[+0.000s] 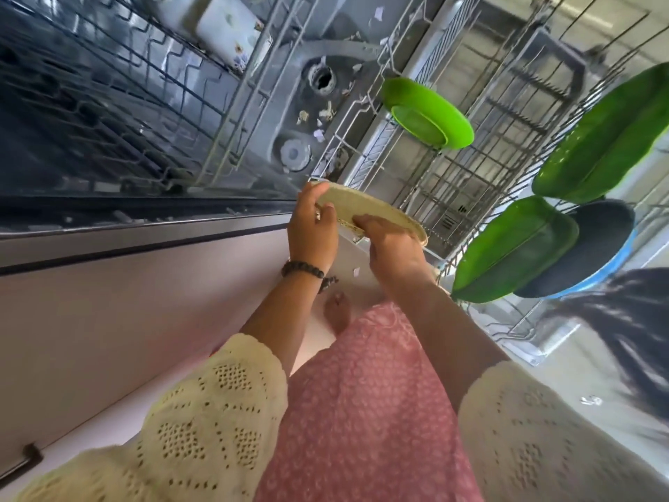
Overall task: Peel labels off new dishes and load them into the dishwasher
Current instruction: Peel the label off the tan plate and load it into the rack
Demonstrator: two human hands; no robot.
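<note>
I hold a pale beige plate [365,208] edge-on in front of me, over the open dishwasher. My left hand [313,226] grips its left rim, thumb curled over the edge. My right hand [389,248] holds the near rim, fingertips at a small patch on the plate's surface. In the pulled-out lower rack [470,168] stand a small green bowl [427,114], two large green dishes [608,135] [514,251] and a dark blue-rimmed dish [586,251].
The upper rack [119,85] is pulled out at left. Scraps of torn label [318,134] litter the dishwasher tub floor [289,103] around the filter. A white cabinet front [108,302] runs along the left. My bare foot [338,313] stands on the floor.
</note>
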